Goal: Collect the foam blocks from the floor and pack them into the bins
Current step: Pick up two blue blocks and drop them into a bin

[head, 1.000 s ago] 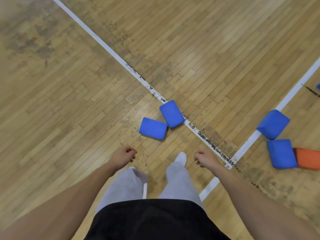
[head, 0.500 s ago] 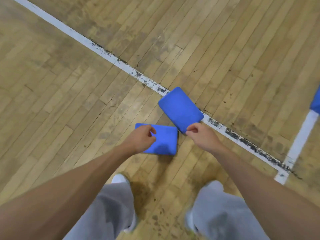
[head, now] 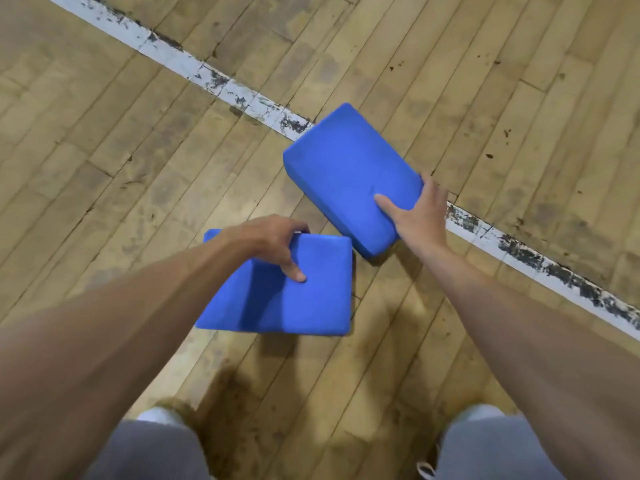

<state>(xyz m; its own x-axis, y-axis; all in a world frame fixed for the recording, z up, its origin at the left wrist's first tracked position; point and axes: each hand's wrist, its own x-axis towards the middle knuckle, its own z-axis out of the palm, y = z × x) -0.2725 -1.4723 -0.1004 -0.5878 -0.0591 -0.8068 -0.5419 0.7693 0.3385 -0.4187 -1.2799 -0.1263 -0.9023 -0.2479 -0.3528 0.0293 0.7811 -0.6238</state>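
Observation:
Two blue foam blocks lie close together on the wooden floor. My left hand [head: 273, 242] grips the near block [head: 301, 299] at its far edge, thumb on its top face and fingers curled over the edge. The far block [head: 343, 168] lies across the white floor line. My right hand [head: 415, 216] grips its near right corner, thumb on top and fingers wrapped round the side. No bin is in view.
A worn white line [head: 194, 69] runs diagonally across the wooden floor [head: 485, 81] from upper left to lower right. My grey-trousered legs [head: 491, 448] and shoes stand at the bottom edge, one on each side.
I have bent down closer to the floor. Both hands moved from hovering at the blocks' edges to gripping them, thumbs now on the top faces.

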